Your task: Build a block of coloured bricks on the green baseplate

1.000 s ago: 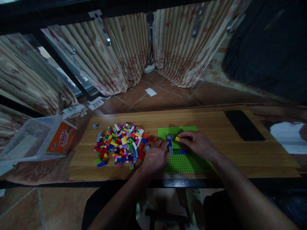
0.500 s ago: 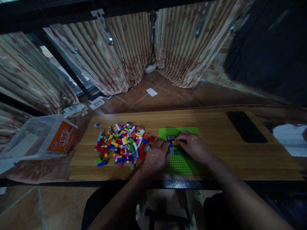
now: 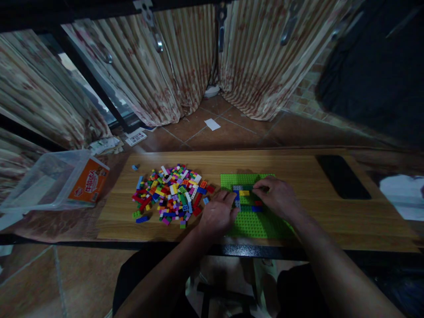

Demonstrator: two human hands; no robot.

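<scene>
Clear bin (image 3: 88, 182) sits just L of your counter (image 3: 304, 176) (contents unclear). Yellow brick (image 3: 244, 193) is on the green board (image 3: 253, 227), btwn your L hand (image 3: 217, 212) & R hand (image 3: 274, 196); can't tell if either's gripping. Board's near counter's front edge.

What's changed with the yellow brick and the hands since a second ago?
The yellow brick, pinched in the right hand earlier, moved slightly left and toward the person; now it sits among other bricks on the green plate. The right hand let go and drew back right. The left hand stays at the plate's left side; the loose pile looks unchanged.
</scene>
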